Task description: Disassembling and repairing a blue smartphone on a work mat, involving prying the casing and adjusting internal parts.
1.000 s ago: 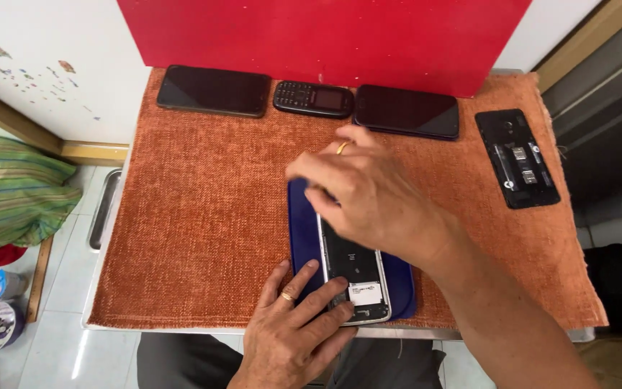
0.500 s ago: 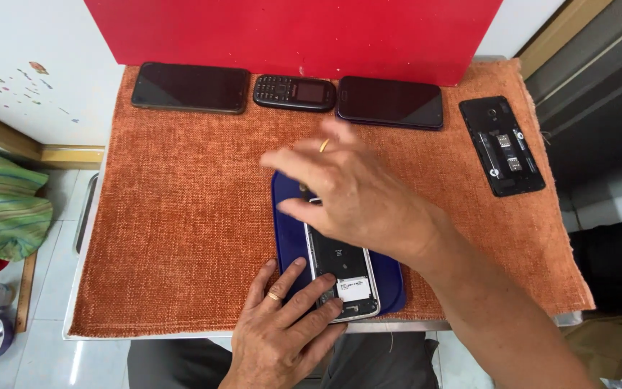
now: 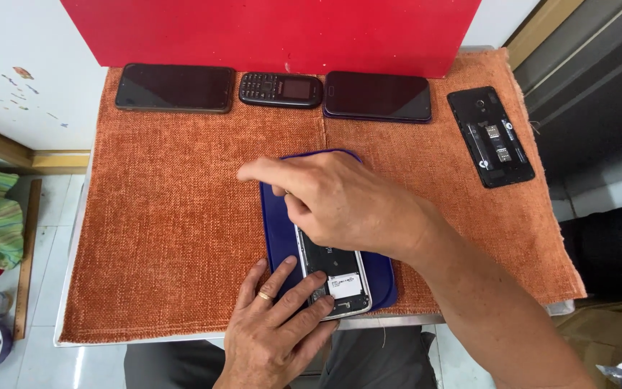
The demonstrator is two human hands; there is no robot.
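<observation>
Nearest cam: left hand (image 3: 271, 335), ring on one finger, is lying flat w/ fingers spread, pressing the near-left edge of an opened phone (image 3: 336, 277) and pinning it. The phone is sitting back-cover off, internals and a white label showing, on a blue mat (image 3: 276, 230) near the front edge of the bench (image 3: 73, 338).

Right hand (image 3: 340, 205) is coming in from the right, covering the phone's upper half. Index finger is extended toward the left; thumb and remaining fingers are curled down onto the phone's top section. Whether they are pinching a part cannot be told, as the contact pt is hidden under the hand.

Judgement: step in hand appears to be work on the open back of the phone, upper end. Next move calls for the left hand holding firm and a fine fingertip action by the right, w/o sliding the phone off the mat.

Mid: orange cloth (image 3: 174, 216) is covering the bench.

Far: row of a black smartphone (image 3: 174, 88), a keypad phone (image 3: 280, 90), a second smartphone (image 3: 377, 96); to the right, another opened black phone (image 3: 491, 137). Red board (image 3: 275, 32) is standing behind.
</observation>
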